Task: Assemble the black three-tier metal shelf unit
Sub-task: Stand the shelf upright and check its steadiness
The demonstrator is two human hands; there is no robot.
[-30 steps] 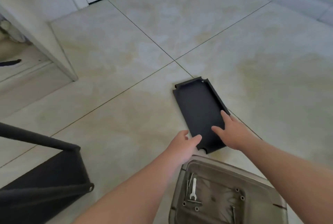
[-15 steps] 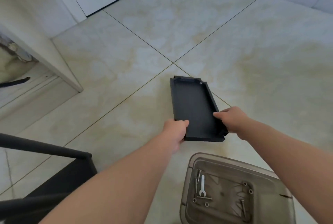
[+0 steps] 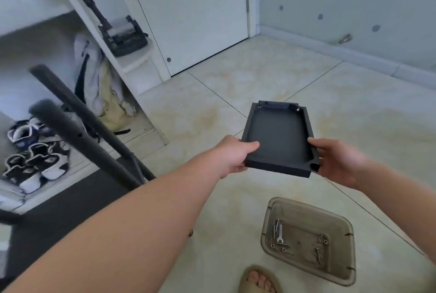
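Black shelf tray (image 3: 278, 139) held above floor (image 3: 259, 80), open side up. Left hand (image 3: 232, 156) and right hand (image 3: 335, 163) gripped near corners, fingers (image 3: 249, 145) curled over rim. Best kept level, corner notches lined up with frame posts (image 3: 77, 132).

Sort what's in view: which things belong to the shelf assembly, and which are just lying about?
Part of the job:
- shelf tray, gripped by left hand and right hand
- frame poles
- plastic tub holding wrench and screws

Lying about:
- sneakers
- bag
- floor brush
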